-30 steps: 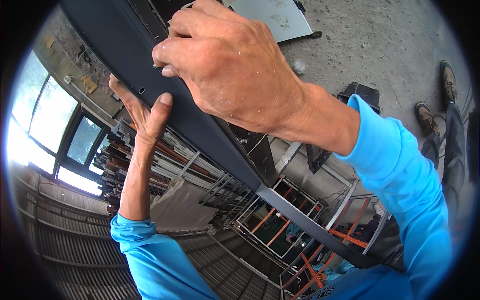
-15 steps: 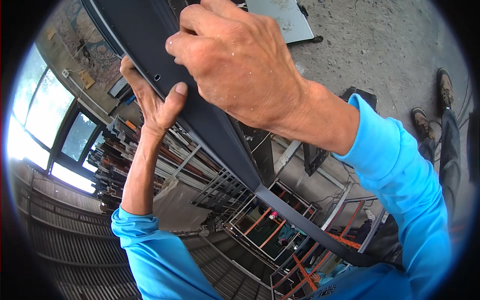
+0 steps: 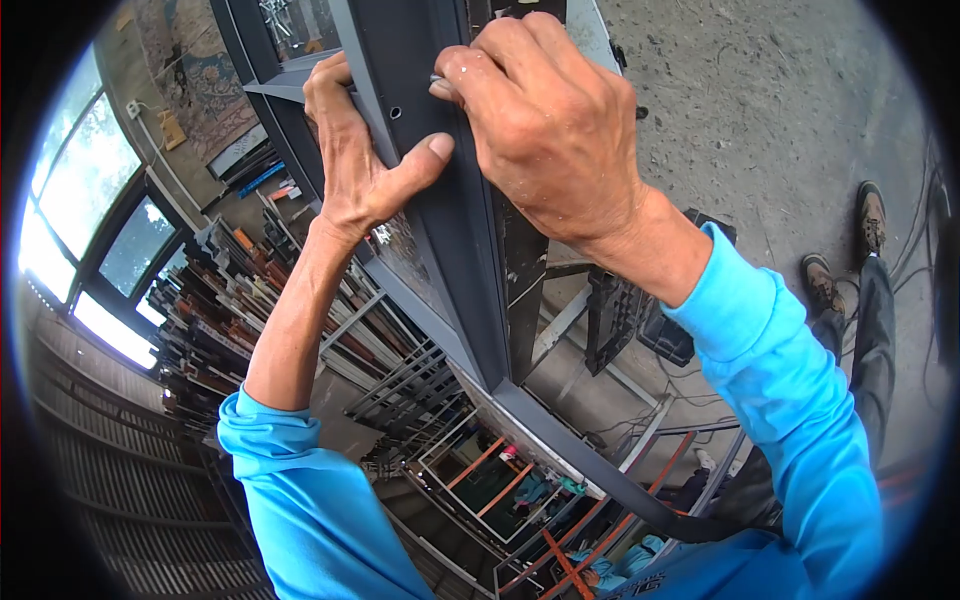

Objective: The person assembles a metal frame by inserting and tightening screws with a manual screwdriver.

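A dark grey metal frame [image 3: 455, 270] runs from the top of the view down toward my body, with a small round hole in its face. My left hand [image 3: 365, 180] is closed over its left edge, fingers behind and thumb lying across the face just below the hole. Right of that hole, my right hand [image 3: 560, 130] is held in a pinch above the frame. A tiny dark, shiny bit shows at its fingertips, too small to name. The lower palm side of this hand is hidden.
Long metal profiles [image 3: 250, 290] are stacked at left. Small shiny metal pieces [image 3: 290, 25] lie behind the frame at top. A black case [image 3: 670, 335] sits below my right forearm. Another person's shoes [image 3: 822, 285] stand on the concrete floor at right, near cables.
The view has shifted, so the frame and both hands sit further right. More of the frame's left side shows. My left hand still grips the edge, and my right hand stays pinched.
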The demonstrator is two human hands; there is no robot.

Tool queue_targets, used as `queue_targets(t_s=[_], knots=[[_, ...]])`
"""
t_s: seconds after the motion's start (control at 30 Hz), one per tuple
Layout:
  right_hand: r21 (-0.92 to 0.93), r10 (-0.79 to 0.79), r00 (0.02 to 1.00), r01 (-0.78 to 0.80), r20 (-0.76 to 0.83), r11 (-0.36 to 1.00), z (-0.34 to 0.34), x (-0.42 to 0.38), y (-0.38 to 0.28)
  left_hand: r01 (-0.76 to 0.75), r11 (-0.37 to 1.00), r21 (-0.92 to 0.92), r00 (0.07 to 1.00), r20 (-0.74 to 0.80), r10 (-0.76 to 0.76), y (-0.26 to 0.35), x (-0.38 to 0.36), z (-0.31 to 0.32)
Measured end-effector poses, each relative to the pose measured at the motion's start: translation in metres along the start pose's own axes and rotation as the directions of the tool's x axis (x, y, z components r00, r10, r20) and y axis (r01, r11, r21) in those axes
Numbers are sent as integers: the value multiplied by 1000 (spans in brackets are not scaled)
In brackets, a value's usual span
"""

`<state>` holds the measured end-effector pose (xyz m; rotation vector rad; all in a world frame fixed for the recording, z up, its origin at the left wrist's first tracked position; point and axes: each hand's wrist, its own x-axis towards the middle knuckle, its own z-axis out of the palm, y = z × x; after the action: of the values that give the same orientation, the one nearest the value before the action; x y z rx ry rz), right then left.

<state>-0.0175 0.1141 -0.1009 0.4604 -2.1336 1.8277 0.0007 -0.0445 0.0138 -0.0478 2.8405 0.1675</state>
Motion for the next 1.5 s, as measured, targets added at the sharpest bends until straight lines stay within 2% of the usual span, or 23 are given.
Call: queue_targets(t_s=[0.07, 0.13, 0.2, 0.23, 0.3, 0.37, 0.5, 0.57, 0.6, 0.67, 0.9, 1.0, 1.1, 1.13, 1.2, 1.23, 1.33, 1.37, 1.5], knots=[[33, -17, 999, 16, 29, 999, 1, -1, 2, 53, 997, -48, 997, 58, -50, 10, 2, -4], [51, -26, 1000, 25, 8, 998, 3, -3, 5, 33, 999, -36, 999, 29, -32, 11, 4, -3], [72, -36, 999, 36, -6, 997, 3, -5, 7, 81, 996, -48, 996, 41, -79, 10, 3, -3], [145, -13, 1000, 10, 21, 989, 2, -7, 7, 83, 995, -50, 996, 35, -81, 9, 2, -3], [217, -3, 999, -6, 43, 976, -2, -7, 7, -5, 1000, -22, 1000, -1, 5, 5, 2, 0], [262, 78, 988, -110, 130, 959, -9, -9, 3, -5, 1000, -10, 1000, -7, 5, 6, 2, 1], [271, 83, 990, -111, 112, 956, -8, -7, 3, -23, 1000, 12, 1000, -12, 23, 7, 4, -1], [410, 245, 960, -280, 137, 868, -11, 0, -1, -16, 1000, -5, 999, -31, 16, 9, 5, 1], [408, 238, 962, -274, 136, 871, -8, -1, 1, -18, 1000, -7, 999, -39, 17, 8, 4, 2], [328, 96, 995, -96, 18, 940, -3, -3, 8, -19, 1000, -19, 998, -55, 18, 8, 4, 3], [188, -4, 999, -4, 43, 982, -7, 3, 4, -59, 998, 0, 992, -108, 59, 12, 6, 6], [114, -47, 991, 34, 121, 993, -9, 7, 2, -99, 995, 12, 986, -130, 100, 10, 7, 5], [116, 20, 969, -50, 244, 992, -13, 8, 3, -128, 991, 48, 980, -149, 134, 9, 8, 9], [109, 0, 970, -27, 243, 994, -18, 12, 3, -137, 990, 45, 978, -154, 142, 9, 9, 9], [223, 143, 918, -236, 369, 946, -29, 18, 3, -144, 988, 55, 975, -163, 151, 9, 9, 9], [239, 176, 906, -282, 386, 929, -33, 18, 3, -147, 988, 50, 972, -177, 154, 9, 9, 10], [228, 177, 906, -279, 384, 933, -36, 17, 1, -124, 991, 46, 974, -188, 130, 9, 8, 10], [256, 44, 965, -112, 257, 960, -24, 13, 10, -108, 993, 43, 978, -174, 114, 9, 7, 11], [266, 32, 968, -100, 248, 959, -21, 14, 5, -93, 994, 52, 981, -165, 101, 10, 7, 10]])
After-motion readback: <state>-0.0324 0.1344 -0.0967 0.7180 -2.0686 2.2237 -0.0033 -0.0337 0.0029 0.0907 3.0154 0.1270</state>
